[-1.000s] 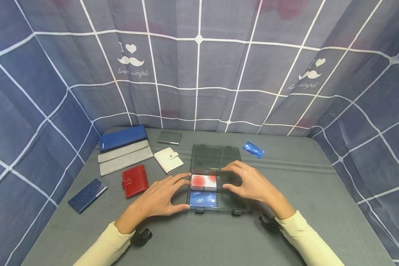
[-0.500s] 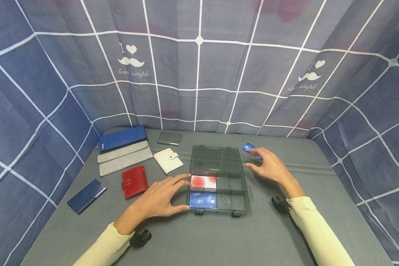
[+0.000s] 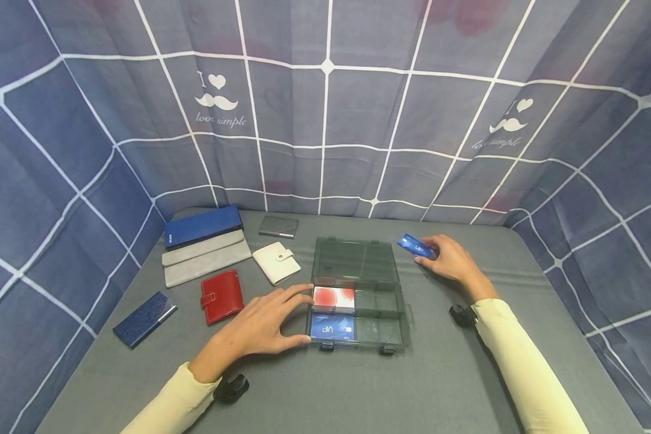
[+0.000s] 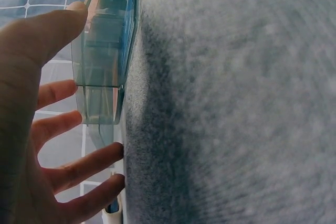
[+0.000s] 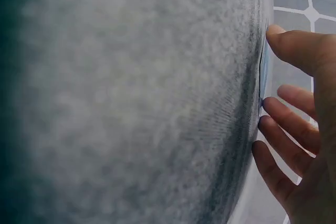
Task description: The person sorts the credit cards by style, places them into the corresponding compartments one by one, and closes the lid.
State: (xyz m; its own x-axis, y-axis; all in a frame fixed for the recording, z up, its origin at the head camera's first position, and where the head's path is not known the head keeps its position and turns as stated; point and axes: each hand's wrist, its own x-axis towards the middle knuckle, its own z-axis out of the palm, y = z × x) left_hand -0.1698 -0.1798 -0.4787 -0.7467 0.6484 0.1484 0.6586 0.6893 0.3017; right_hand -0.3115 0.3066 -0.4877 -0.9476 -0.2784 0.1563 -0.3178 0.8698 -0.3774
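Observation:
A translucent dark green box (image 3: pixel 380 331) lies with its lid (image 3: pixel 352 260) folded back. Its left compartments hold cards with red circles (image 3: pixel 333 297) and a blue VIP card (image 3: pixel 331 327). My left hand (image 3: pixel 268 319) rests its thumb and fingertips against the box's left side, fingers spread; the left wrist view shows the thumb (image 4: pixel 63 27) at the box edge. Right of the lid, my right hand (image 3: pixel 452 260) pinches another blue VIP card (image 3: pixel 412 244) by its right end, thumb on the near edge. From the right wrist, this card (image 5: pixel 264 72) appears edge-on, close over the cloth.
To the left lie a red wallet (image 3: pixel 222 296), a white wallet (image 3: pixel 276 263), a grey envelope wallet (image 3: pixel 206 260), a blue long wallet (image 3: pixel 203 226) and a dark blue card case (image 3: pixel 143 319). A dark grey card case (image 3: pixel 278 226) lies near the back curtain (image 3: pixel 282 169).
My right hand has moved from the box back and right to the loose blue card and taken hold of its right end. The left hand has stayed at the box.

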